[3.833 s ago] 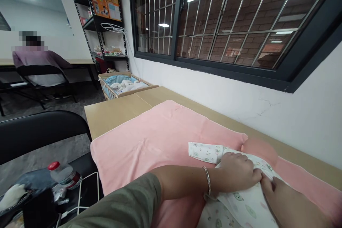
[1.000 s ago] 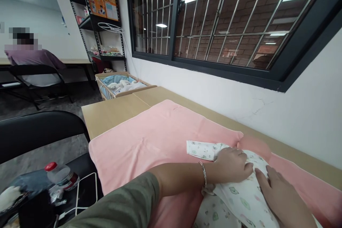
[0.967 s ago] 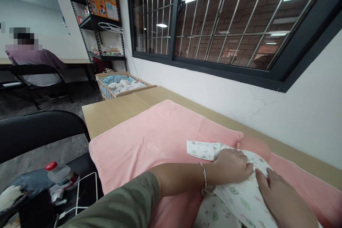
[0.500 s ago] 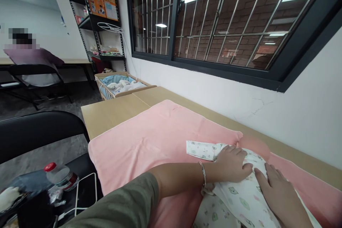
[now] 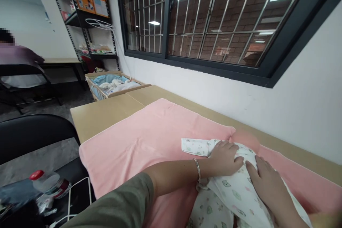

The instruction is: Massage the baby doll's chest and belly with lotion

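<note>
Head view, the only one supplied. The left hand (image 5: 224,154) lies palm down on a white printed baby garment (image 5: 235,196), fingers spread and slightly curled, pressing the cloth flat rather than gripping it. The right hand (image 5: 265,180) lies just beside it, also open and flat on the same cloth, fingertips almost meeting those of the left; the pairing looks meant to hold the fabric smooth at one line. One sleeve (image 5: 193,146) of the garment extends flat to the left, clear of both hands. A bracelet (image 5: 197,169) sits on the left wrist.

The garment lies on a pink towel (image 5: 149,139) spread over the wooden worktop (image 5: 103,114), near the wall side; the towel appears to serve as a soft, clean base.

Periphery: a black chair (image 5: 32,135) at left, a bottle with red cap (image 5: 46,185) and a white cable (image 5: 76,192) on a dark surface, a cot with blue lining (image 5: 112,83), a shelf rack (image 5: 85,14), and a seated person (image 5: 16,57) well apart.
</note>
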Demonstrator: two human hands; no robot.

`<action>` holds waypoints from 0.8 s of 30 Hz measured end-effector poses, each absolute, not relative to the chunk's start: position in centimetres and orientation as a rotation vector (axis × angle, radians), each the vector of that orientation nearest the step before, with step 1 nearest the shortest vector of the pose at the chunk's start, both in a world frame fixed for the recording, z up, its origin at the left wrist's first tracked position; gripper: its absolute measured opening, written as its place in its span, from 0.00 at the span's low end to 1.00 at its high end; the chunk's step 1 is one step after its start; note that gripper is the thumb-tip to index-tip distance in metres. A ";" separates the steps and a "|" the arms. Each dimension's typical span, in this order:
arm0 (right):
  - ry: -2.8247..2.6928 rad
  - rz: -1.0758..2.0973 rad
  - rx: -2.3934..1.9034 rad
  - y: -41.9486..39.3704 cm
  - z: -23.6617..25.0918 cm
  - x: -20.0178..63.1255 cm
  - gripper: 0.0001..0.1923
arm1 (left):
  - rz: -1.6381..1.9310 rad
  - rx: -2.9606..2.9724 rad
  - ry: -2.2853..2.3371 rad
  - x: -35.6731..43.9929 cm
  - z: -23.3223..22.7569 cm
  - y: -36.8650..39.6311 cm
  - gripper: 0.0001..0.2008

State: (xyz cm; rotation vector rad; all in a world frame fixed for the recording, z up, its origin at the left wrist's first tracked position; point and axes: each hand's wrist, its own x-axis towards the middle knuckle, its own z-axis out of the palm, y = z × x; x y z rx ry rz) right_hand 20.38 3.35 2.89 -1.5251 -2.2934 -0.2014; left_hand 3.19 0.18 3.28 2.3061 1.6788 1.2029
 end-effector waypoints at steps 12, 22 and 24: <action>-2.265 -0.109 -1.725 -1.8 6.5 17.4 0.27 | 1.483 2.041 1.484 3.1 0.4 0.8 0.21; -2.369 0.054 -1.535 -2.4 6.2 17.3 0.31 | 1.623 1.891 1.450 3.3 -1.2 0.8 0.24; -2.373 0.046 -1.533 -2.5 6.3 17.3 0.32 | 1.639 1.881 1.441 3.3 -1.2 0.8 0.23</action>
